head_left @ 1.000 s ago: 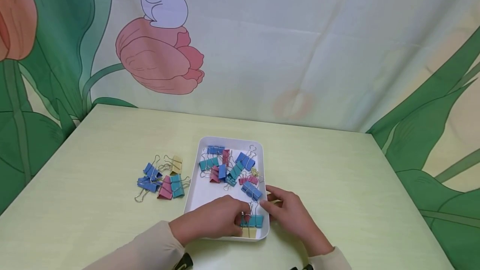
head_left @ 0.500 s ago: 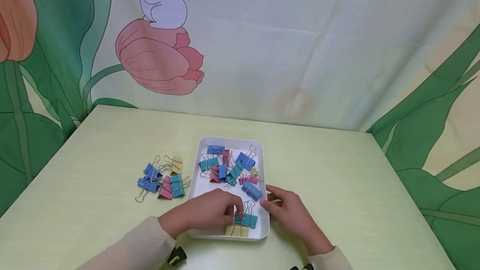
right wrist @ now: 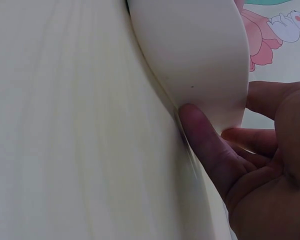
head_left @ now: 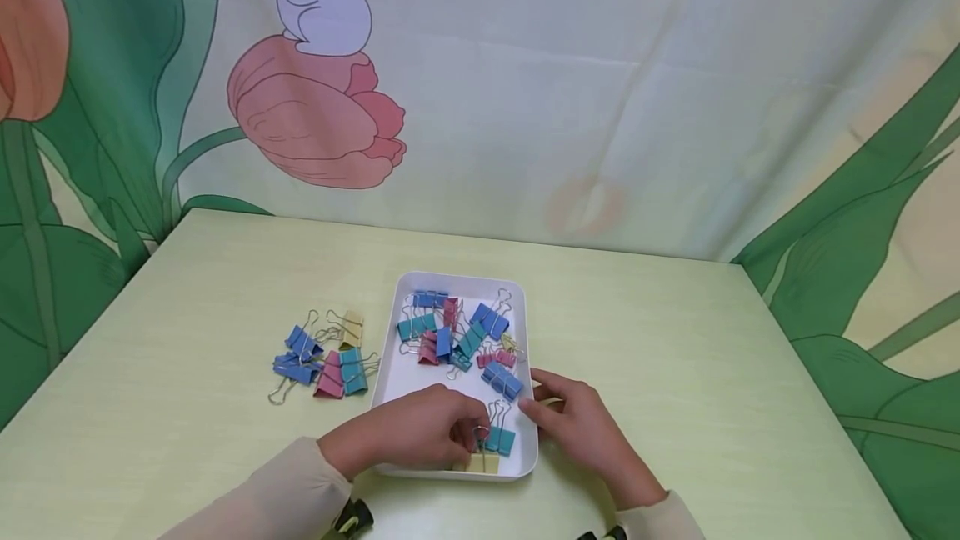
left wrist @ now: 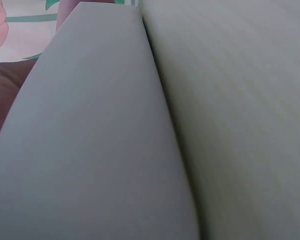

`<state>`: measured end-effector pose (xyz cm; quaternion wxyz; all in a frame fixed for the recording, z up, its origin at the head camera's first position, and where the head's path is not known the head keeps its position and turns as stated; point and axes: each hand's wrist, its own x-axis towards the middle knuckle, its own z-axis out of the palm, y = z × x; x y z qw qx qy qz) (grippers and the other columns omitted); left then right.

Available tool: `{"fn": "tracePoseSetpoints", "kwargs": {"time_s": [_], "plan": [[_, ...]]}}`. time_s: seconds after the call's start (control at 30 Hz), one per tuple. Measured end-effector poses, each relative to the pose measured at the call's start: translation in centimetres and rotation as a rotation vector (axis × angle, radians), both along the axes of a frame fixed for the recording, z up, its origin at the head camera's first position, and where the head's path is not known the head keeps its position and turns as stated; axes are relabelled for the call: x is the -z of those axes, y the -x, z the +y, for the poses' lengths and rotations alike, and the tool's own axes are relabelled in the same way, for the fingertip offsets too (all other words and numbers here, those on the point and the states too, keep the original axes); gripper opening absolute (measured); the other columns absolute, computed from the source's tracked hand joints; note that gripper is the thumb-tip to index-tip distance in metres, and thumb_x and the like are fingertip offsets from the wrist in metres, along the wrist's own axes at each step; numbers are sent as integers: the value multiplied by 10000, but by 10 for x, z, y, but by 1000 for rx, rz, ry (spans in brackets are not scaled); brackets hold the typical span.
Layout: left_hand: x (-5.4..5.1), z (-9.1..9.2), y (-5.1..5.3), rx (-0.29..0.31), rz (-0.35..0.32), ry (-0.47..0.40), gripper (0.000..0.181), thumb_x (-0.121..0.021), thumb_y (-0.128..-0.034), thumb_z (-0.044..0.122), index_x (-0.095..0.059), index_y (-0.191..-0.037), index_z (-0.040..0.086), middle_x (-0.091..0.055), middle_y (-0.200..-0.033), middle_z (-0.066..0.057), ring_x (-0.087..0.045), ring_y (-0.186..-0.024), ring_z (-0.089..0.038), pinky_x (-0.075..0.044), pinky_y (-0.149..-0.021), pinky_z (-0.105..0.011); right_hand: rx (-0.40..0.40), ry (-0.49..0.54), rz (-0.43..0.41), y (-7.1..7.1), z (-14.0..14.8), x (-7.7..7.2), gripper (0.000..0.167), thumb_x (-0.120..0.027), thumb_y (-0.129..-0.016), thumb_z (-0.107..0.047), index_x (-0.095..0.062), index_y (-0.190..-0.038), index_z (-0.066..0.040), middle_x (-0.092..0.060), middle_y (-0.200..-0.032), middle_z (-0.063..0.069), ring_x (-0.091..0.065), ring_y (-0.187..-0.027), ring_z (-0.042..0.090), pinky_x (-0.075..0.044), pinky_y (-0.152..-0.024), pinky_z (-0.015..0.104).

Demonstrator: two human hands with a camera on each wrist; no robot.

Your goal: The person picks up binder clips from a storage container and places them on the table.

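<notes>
My left hand [head_left: 412, 427] reaches into the near end of the white tray [head_left: 408, 373], its curled fingers pinching a yellow binder clip [head_left: 483, 463] by its wire handle. Just behind that clip lies a teal binder clip [head_left: 501, 441]. At the tray's right side, my right hand [head_left: 581, 423] holds the wall between thumb and fingers. In the right wrist view, fingers of the right hand [right wrist: 267, 170] press the outside of the tray [right wrist: 200, 60]. The left wrist view shows mostly the tray's outer wall [left wrist: 95, 125]; the left fingertips are hidden there.
Blue, teal, red and yellow binder clips crowd the tray's far half, among them a blue clip [head_left: 501, 380]. Left of the tray, a loose group on the table includes a pink clip [head_left: 330, 375] and a yellow clip [head_left: 351, 330]. A printed curtain [head_left: 487, 107] hangs behind the table.
My left hand moved left, then shifted slightly right. The near yellow and teal clips slid left, and the fingers now cover the yellow clip's left end. My right hand has stayed on the tray wall.
</notes>
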<state>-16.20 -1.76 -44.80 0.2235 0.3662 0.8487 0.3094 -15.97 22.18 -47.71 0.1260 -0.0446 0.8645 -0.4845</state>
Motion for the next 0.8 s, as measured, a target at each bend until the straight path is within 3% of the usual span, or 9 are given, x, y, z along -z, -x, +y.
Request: {"fn": "tracePoseSetpoints", "kwargs": {"time_s": [0.33, 0.8], "plan": [[-2, -6, 9, 44, -25, -11, 140, -726, -832, 92, -664, -932, 169, -679, -828, 100, -597, -752, 24, -515, -773, -185, -3, 10, 3, 1, 1, 2, 515, -677, -909, -261, -542, -1374, -87, -665, -1080, 132, -679, -846, 175, -598, -671, 293], [-13, -23, 29, 11, -283, -122, 148, -747, -829, 100, -674, -952, 138, -718, -874, 58, -680, -840, -91, -546, -780, -239, 0, 1, -2, 0, 0, 1, 520, -683, -904, -269, -542, -1376, -103, -663, -1079, 112, -670, -843, 166, -599, -682, 297]]}}
